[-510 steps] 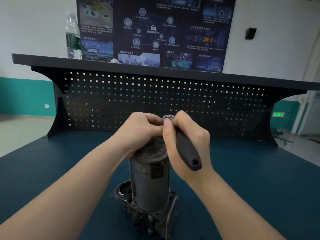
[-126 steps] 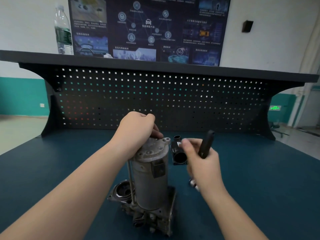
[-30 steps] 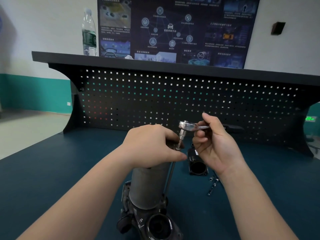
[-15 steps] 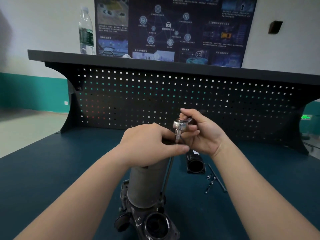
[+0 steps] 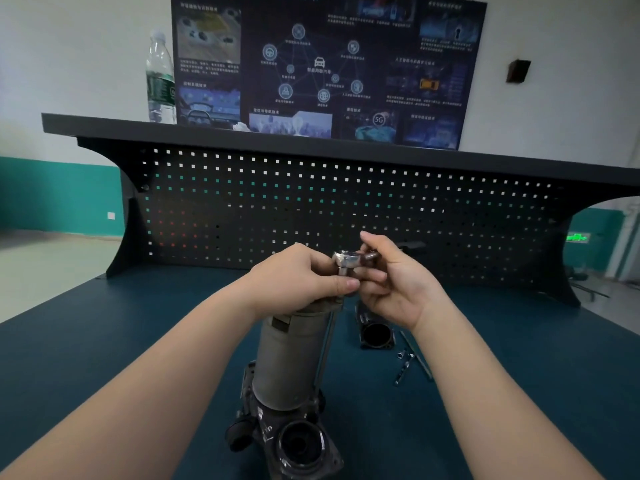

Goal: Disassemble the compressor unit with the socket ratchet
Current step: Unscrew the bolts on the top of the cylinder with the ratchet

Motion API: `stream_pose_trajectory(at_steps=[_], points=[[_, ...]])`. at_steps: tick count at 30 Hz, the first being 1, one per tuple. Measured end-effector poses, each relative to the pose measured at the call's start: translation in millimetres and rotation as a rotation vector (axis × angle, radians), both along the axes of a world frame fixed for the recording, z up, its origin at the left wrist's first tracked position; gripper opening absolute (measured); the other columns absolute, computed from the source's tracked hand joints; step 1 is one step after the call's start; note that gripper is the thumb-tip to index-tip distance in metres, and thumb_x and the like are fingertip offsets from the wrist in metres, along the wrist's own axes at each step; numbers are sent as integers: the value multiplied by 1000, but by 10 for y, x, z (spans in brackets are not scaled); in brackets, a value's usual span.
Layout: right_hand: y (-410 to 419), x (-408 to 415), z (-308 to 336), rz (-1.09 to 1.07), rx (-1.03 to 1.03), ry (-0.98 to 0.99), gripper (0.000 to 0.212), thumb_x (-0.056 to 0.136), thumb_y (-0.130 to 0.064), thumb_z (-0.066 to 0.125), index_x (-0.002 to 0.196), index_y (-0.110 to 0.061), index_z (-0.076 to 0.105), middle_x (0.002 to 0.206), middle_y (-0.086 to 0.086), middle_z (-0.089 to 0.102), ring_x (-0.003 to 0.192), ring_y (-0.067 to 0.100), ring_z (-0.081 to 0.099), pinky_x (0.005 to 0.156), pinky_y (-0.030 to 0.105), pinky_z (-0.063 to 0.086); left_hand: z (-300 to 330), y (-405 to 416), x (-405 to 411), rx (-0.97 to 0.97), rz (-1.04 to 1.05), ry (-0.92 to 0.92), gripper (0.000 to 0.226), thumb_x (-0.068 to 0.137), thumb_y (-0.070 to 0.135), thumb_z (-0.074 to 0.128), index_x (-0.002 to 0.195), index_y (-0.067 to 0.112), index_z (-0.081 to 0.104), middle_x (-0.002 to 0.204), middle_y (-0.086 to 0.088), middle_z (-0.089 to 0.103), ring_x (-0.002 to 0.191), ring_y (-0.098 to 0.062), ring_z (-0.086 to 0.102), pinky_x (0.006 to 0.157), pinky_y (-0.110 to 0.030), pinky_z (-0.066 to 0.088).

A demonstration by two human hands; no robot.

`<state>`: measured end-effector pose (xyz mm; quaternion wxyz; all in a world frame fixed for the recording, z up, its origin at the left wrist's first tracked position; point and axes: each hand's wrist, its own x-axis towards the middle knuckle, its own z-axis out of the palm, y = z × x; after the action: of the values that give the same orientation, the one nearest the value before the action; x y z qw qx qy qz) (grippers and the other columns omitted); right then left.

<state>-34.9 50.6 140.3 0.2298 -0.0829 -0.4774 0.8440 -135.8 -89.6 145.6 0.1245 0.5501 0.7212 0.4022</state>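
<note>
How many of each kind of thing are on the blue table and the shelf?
Compressor unit: 1
Socket ratchet: 1
Black removed part: 1
Long bolts lying loose: 2, perhaps more small bits, too tiny to tell
Water bottle: 1
Total: 6

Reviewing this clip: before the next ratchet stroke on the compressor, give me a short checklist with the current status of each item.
1. Compressor unit standing upright on the table: ok.
2. Left hand grips the top of the unit to steady it: ok.
3. Right hand holds the socket ratchet near its head: ok.
4. Socket seated on the bolt: cannot tell, fingers hide it.
5. Removed black part and loose bolts lie apart from the unit: ok.
</note>
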Motion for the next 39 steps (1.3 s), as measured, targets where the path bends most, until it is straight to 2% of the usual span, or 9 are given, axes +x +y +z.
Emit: stream_pose_trajectory(at_steps=[5, 9, 14, 22, 27, 29, 34, 37, 39], points=[[19, -21, 42, -11, 15, -8, 29, 68, -23, 74, 69, -17, 46, 49, -6, 36, 36, 3, 29, 33, 12, 19, 6, -20, 5, 8, 25, 2, 33, 81, 52, 71, 92, 21, 78, 97, -15, 73, 90, -28, 68, 93, -43, 50], [-105, 15, -68, -258, 41, 188, 37, 83, -29, 69, 62, -21, 40, 44, -5, 30, 36, 7, 23, 40, 20, 14, -9, 39, 35, 23, 141, 70, 25, 82, 52, 70, 84, 28, 77, 71, 6, 72, 74, -17, 66, 85, -39, 52], [-416, 227, -377, -802, 960, 396, 38, 89, -37, 62, 60, -19, 45, 51, 7, 49, 45, 17, 44, 45, 28, 38, 3, 11, 26, 12, 87, 68, 23, 73, 61, 69, 87, 43, 75, 80, 15, 74, 86, -8, 69, 94, -44, 52], [-61, 93, -95, -265, 210, 274, 44, 96, -9, 49, 54, -18, 41, 44, 2, 39, 35, 9, 30, 37, 18, 19, -7, 15, 9, 59, 104, 23, 16, 86, 47, 68, 83, 36, 78, 88, 9, 76, 96, -15, 70, 96, -47, 51], [-468, 107, -332, -968, 1219, 403, 38, 95, -20, 55, 62, -15, 35, 54, -1, 38, 49, 7, 37, 47, 20, 34, -57, 40, 45, 96, 195, 130, 14, 81, 57, 63, 72, 51, 71, 62, 23, 67, 63, 4, 60, 67, -29, 48], [-486, 105, -334, -933, 1375, 433, 37, 94, -17, 56, 64, -18, 34, 57, -7, 37, 51, 4, 36, 50, 17, 33, -56, 20, 23, 81, 180, 130, 12, 79, 60, 61, 73, 54, 69, 67, 20, 69, 73, -5, 64, 73, -32, 50], [-180, 142, -159, -285, 204, 350, 33, 85, -17, 60, 57, -18, 42, 45, 2, 40, 36, 9, 32, 41, 21, 18, -6, -28, 23, 83, 45, 8, 15, 87, 48, 67, 81, 37, 76, 65, 3, 63, 61, -10, 53, 69, -31, 45], [-202, 94, -200, -295, 150, 377, 35, 90, -18, 55, 56, -19, 46, 46, 3, 40, 37, 11, 31, 43, 24, 16, -14, -38, 46, 120, 88, 32, 13, 87, 45, 68, 79, 39, 76, 80, 4, 75, 84, -19, 69, 88, -43, 54], [-333, 134, -244, -519, 436, 379, 39, 94, -19, 54, 57, -17, 41, 47, 4, 39, 41, 12, 34, 42, 24, 23, -48, -51, 66, 138, 135, 62, 14, 87, 46, 68, 79, 38, 76, 78, 10, 74, 86, -16, 69, 89, -46, 53]])
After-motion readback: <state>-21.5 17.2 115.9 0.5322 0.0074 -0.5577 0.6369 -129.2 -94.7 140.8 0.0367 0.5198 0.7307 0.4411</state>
